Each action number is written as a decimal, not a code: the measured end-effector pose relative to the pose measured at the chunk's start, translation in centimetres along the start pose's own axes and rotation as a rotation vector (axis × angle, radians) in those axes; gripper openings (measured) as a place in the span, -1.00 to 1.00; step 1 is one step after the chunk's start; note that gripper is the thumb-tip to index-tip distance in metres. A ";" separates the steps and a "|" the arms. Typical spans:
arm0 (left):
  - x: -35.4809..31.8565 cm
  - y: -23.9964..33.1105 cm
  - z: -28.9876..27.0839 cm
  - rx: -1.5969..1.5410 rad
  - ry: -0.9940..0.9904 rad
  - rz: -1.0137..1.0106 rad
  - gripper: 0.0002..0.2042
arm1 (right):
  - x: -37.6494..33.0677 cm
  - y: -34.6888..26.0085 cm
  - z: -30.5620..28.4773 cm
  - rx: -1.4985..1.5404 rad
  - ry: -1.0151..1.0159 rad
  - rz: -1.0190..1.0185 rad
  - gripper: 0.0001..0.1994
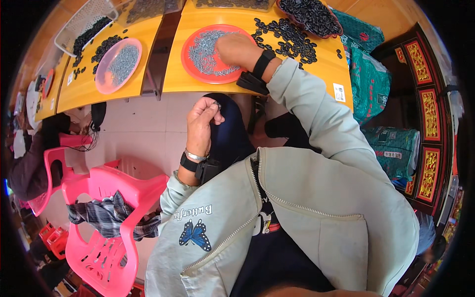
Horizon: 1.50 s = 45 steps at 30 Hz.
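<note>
My left hand (200, 121) is closed above my lap, below the table's near edge. Between thumb and forefinger it pinches a small black piece (217, 104), mostly covered by the fingers. Over on the table, my right hand (235, 50) reaches down into a round red plate (213, 78). Slim grey metal pieces (200, 53), like screws or nails, cover much of the plate. The right fingertips are hidden behind the hand, so their grip does not show. Just right of the plate, many black oval pieces (297, 47) lie loose on the yellow table (316, 79).
A dark bowl (338, 29) heaped with black pieces stands at the far right. On the left table sit a pink bowl (102, 85) of grey pieces and a white basket (67, 37). Green sacks (368, 84) flank the table; a pink chair (131, 237) stands left of me.
</note>
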<state>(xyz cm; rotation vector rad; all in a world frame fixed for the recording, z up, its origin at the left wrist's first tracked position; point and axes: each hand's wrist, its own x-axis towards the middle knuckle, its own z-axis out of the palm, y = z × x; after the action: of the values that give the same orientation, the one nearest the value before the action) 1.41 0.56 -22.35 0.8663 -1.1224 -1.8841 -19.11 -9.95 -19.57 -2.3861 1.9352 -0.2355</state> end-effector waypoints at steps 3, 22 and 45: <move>0.0 0.1 0.2 0.009 -0.001 -0.006 -0.89 | 0.0 0.2 0.4 -0.073 -0.099 -0.027 -0.86; -0.1 -0.2 0.6 0.023 0.006 -0.014 -0.92 | -1.0 3.2 -1.4 0.279 -0.008 0.041 -0.89; 0.0 0.3 0.2 0.003 0.034 -0.021 -0.90 | -1.2 0.0 0.2 0.067 0.056 -0.059 -0.85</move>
<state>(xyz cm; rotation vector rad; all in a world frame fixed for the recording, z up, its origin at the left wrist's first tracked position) 1.32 0.55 -22.02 0.9118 -1.0995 -1.8785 -19.37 -8.77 -19.86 -2.4213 1.8496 -0.3683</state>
